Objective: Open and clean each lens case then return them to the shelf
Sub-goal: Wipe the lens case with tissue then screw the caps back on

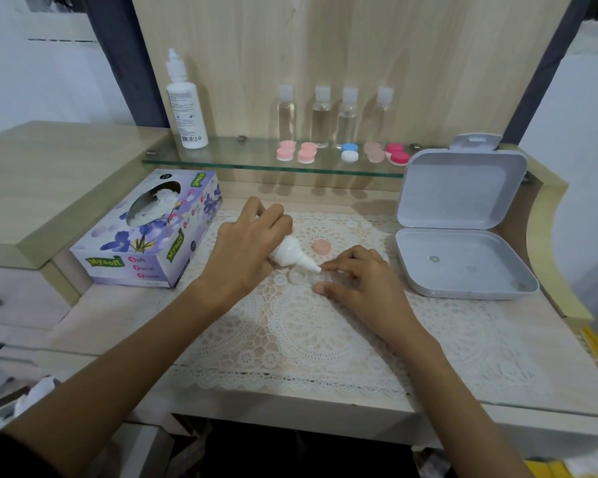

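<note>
The left hand (246, 243) has its grip clamped round a small white dropper bottle (289, 253). The bottle is tilted so that its nozzle points down and right at the open lens case (297, 276), which lies on the lace mat (290, 326) in the middle of the worktop. The right hand (356, 281) steadies the case, its grip apparently pinched on the right end between thumb and forefinger. A pink cap (321, 246) lies just beyond on the mat. To do this well, I judge the nozzle should hover over the clear well without touching it, the squeeze should be gentle so fluid does not flood the lace, and the case should lie flat. The other cases (349, 156) sit on the far glass shelf (239, 154), and the tissue box (145, 232) on the left is handy for wiping.
</note>
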Motion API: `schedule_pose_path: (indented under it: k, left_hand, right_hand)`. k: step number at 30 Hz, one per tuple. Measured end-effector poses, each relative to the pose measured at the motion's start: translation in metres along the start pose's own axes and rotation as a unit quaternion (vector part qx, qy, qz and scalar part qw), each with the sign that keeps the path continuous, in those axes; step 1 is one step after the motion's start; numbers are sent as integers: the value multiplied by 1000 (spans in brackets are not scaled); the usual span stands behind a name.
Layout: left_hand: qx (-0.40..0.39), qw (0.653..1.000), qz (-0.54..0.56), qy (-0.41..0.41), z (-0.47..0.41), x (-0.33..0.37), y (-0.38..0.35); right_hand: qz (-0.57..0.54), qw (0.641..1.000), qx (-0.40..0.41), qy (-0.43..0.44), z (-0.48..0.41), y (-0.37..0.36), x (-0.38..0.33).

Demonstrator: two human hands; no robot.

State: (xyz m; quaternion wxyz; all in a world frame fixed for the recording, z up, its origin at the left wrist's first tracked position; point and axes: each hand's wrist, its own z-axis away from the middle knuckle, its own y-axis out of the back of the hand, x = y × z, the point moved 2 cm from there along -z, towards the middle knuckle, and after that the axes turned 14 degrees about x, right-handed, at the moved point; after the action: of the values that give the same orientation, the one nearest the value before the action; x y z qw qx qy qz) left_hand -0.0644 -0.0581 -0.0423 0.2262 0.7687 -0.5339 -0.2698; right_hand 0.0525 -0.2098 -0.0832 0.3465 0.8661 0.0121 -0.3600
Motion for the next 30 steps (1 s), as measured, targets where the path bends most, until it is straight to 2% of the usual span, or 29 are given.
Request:
schedule_pose_path:
  k: [21, 26, 30]
  left_hand:
    - [22, 1000, 16, 14, 4, -3, -2]
    - [40, 993, 54, 99, 13, -10, -6]
    - [61, 959, 111, 252, 26, -19, -2]
  right_hand:
    - [-1, 1000, -1, -2, 0, 1, -1]
    - [-6, 1000, -1, -5, 0, 2, -1]
    - [0, 1000, -4, -4, 0, 2, -2]
